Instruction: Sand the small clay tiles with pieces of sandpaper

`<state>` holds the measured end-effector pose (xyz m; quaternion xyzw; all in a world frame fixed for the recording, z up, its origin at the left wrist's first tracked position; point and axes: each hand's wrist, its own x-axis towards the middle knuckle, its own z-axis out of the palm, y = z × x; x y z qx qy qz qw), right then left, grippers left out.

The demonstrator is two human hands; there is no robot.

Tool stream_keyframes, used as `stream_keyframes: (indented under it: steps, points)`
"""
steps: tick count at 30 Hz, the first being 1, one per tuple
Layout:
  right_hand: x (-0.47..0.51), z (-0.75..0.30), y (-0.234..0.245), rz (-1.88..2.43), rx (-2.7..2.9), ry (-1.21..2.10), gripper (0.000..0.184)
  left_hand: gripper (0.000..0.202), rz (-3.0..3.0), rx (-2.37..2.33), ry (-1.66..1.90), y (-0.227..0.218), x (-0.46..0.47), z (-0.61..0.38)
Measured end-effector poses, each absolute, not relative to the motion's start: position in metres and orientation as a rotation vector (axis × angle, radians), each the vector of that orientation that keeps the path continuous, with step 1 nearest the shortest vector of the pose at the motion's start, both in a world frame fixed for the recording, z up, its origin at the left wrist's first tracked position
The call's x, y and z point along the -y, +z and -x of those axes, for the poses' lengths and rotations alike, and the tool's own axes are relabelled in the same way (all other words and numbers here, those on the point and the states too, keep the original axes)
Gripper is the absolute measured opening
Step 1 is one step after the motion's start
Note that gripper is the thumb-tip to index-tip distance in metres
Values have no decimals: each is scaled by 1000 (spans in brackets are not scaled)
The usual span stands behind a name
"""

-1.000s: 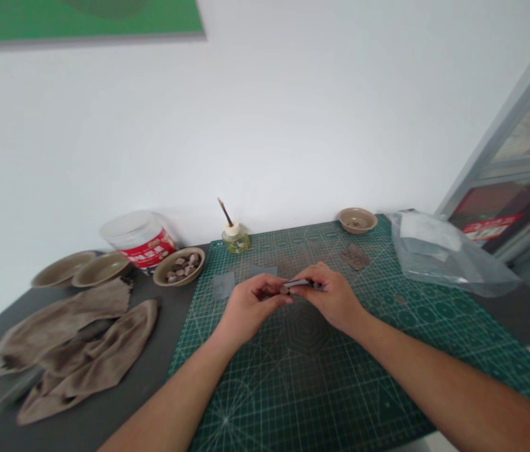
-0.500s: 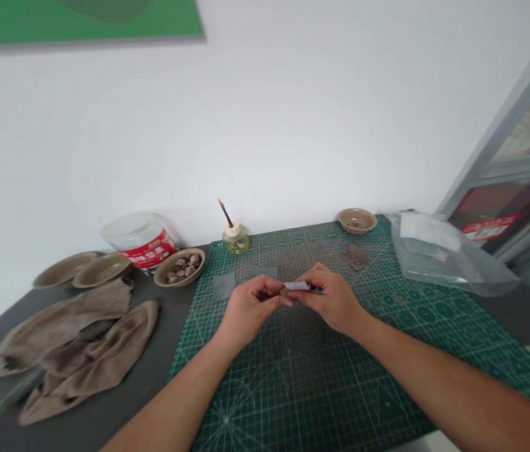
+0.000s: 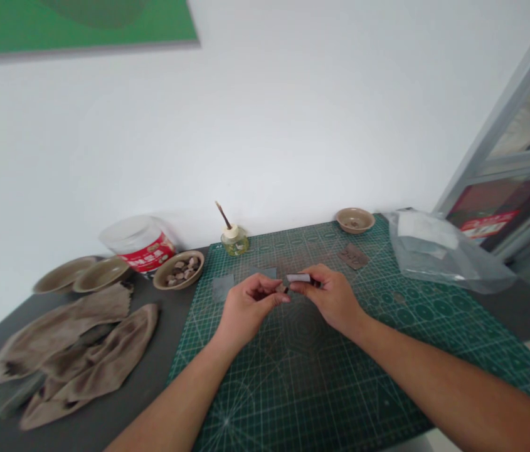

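Note:
Both hands meet above the middle of a green cutting mat (image 3: 321,370). My left hand (image 3: 248,306) pinches a small brown bead-like piece (image 3: 284,288) between thumb and fingertips. My right hand (image 3: 333,296) is closed on a small folded grey strip (image 3: 298,277), likely sandpaper, and holds it against the piece. On the mat just beyond the hands lie two small grey squares (image 3: 223,286).
A bowl of small stones (image 3: 179,269), a red-labelled plastic jar (image 3: 139,243) and two shallow dishes (image 3: 83,274) stand at back left. Brown rags (image 3: 71,348) lie left. An oil bottle with a brush (image 3: 233,239), a small bowl (image 3: 355,220), a brown scrap (image 3: 354,255) and a plastic bag (image 3: 438,251) sit behind.
The grey strip in my right hand has tipped up, showing its pale side. Both hands have shifted slightly away from me; the view has tilted a little.

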<state>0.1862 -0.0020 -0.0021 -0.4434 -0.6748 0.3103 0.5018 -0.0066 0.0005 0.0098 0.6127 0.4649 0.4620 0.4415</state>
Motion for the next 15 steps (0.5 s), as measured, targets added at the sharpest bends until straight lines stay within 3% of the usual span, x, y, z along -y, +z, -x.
stream_keyframes:
  steps: [15]
  points:
    - [8, -186, 3, 1045, 1749, 682, 11, 19, -1515, -1111, 1093, 11, 1, 6]
